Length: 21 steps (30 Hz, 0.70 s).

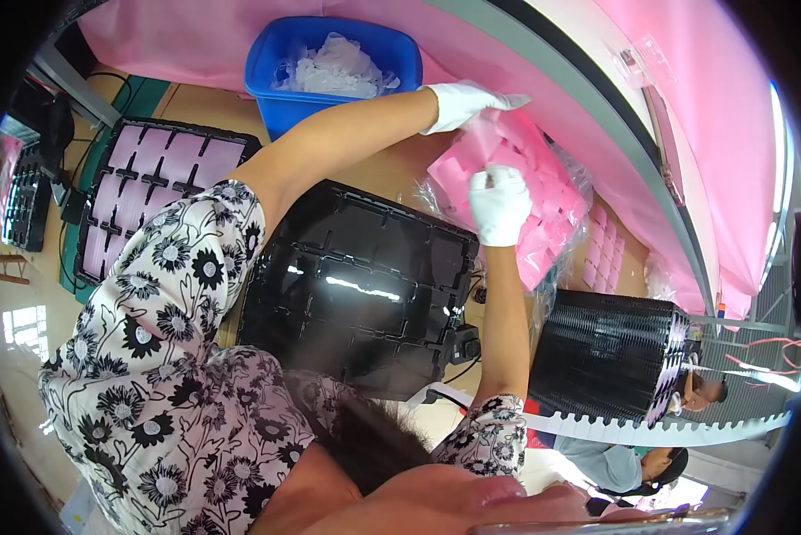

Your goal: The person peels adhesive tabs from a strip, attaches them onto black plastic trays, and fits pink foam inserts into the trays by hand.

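Right hand [503,205], gloved in white, curls closed over a bundle of pink sheets [552,187] in clear plastic, while the gloved left hand [467,102] stretches its fingers along the bundle's top edge; whether either grips a sheet cannot be told. Handling appears under way, with many sheets loosely bunched on the surface [400,147]. The left arm [338,134] reaches across nearly straight; the right arm [505,312] extends forward from its sleeve. Nearest the body sits a glossy black compartment tray [365,312]. At left, a second tray [186,130] already holds lilac sheets [137,147]; at right stand stacked black trays [601,352]. Farther off, a blue bin [298,114] contains crumpled white material [338,71].
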Available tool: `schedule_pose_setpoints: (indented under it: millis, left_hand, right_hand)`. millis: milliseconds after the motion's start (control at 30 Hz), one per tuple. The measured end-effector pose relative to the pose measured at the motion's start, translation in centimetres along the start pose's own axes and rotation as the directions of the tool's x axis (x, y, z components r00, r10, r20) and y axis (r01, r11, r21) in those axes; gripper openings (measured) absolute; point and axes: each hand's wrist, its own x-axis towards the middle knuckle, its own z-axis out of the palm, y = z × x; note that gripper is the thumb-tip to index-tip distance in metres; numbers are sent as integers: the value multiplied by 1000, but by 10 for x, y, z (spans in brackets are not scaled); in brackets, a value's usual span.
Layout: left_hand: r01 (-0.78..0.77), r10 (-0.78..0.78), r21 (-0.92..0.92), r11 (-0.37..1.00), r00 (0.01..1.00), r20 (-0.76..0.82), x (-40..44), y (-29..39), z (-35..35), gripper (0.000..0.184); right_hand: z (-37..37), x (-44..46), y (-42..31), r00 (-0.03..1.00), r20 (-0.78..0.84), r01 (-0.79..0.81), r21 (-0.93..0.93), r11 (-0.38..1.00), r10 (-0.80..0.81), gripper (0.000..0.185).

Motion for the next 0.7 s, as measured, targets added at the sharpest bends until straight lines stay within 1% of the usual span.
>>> schedule_pose_setpoints:
  millis: [33, 100, 133, 167, 200, 233, 267, 300, 333, 367, 400, 433, 467, 500, 567, 600, 633, 667, 700]
  left_hand:
    - [1, -1, 7, 1000, 1000, 2, 3, 2, -2, 60]
    - [145, -85, 228, 963, 963, -256, 5, 6, -6, 49]
    - [68, -23, 198, 978, 975, -223, 5, 6, -9, 47]
    - [65, -19, 202, 977, 975, -221, 5, 4, -10, 47]
    - [64, 30, 380, 923, 971, -236, -4, 3, -21, 44]
    - [11, 112, 463, 886, 965, -237, -14, 6, -23, 40]
    - [-34, 193, 545, 838, 952, -237, -23, 10, -26, 36]
    - [-70, 273, 623, 779, 933, -236, -32, 12, -28, 32]
    - [-134, 227, 360, 923, 946, -230, -46, 20, -26, 32]
    - [-172, 181, 62, 983, 961, -210, -60, 28, -23, 33]
    - [-167, 178, 71, 983, 961, -213, -76, 40, -21, 33]
    - [-189, 190, 31, 981, 981, -40, -93, 38, -25, 32]
    - [-200, 200, -11, 980, 971, 134, -110, 49, -24, 31]
    - [-190, 189, -1, 982, 973, 130, -125, 60, -19, 31]
    - [-229, 204, 138, 964, 963, 174, -155, 83, -9, 33]
    - [-221, 194, 114, 969, 959, 206, -168, 90, -8, 36]
    - [-201, 175, 122, 972, 965, 197, -179, 91, -9, 36]
    - [-182, 155, 147, 972, 972, 178, -189, 92, -8, 34]
    - [-167, 140, 165, 972, 977, 162, -198, 92, -8, 34]
  right_hand:
    - [0, -5, -6, 1000, -5, -4, 3, 1000, 4, 12]
    - [-2, -14, -20, 986, -17, 165, 43, 985, -164, 8]
    - [-2, -19, -24, 985, 0, 171, 62, 983, -171, 9]
    - [-4, -21, -26, 985, -5, 170, 62, 983, -170, 9]
    - [-7, -22, -40, 984, 52, 161, 122, 979, -169, 10]
    - [-11, -24, -48, 980, 88, 159, 178, 971, -176, 11]
    - [-17, -24, -50, 986, 74, 126, 275, 953, -152, 12]
    - [-21, -18, -50, 985, -102, 165, 305, 938, -140, 11]
    - [-32, -9, -47, 991, -135, 43, 296, 954, -3, 12]
    - [-43, 2, -41, 959, -42, -220, 509, 832, 280, 14]
    - [-30, 11, -11, 936, -102, -178, 687, 705, 336, 17]
    - [-31, 21, -16, 807, 96, -334, 888, 315, 583, 24]
    - [-17, 34, 4, 720, 211, -364, 926, 101, 660, 38]
    - [-7, 38, 18, 757, 255, -319, 948, 0, 602, 46]
    - [10, 43, 15, 813, 298, -367, 929, 42, 500, 60]
    - [25, 46, 12, 828, 368, -390, 920, -39, 424, 67]
    - [39, 43, 7, 834, 434, -420, 900, -118, 342, 73]
    - [31, 43, -25, 779, 514, -473, 858, -202, 359, 80]
    - [57, 38, -26, 788, 563, -460, 808, -370, 250, 80]
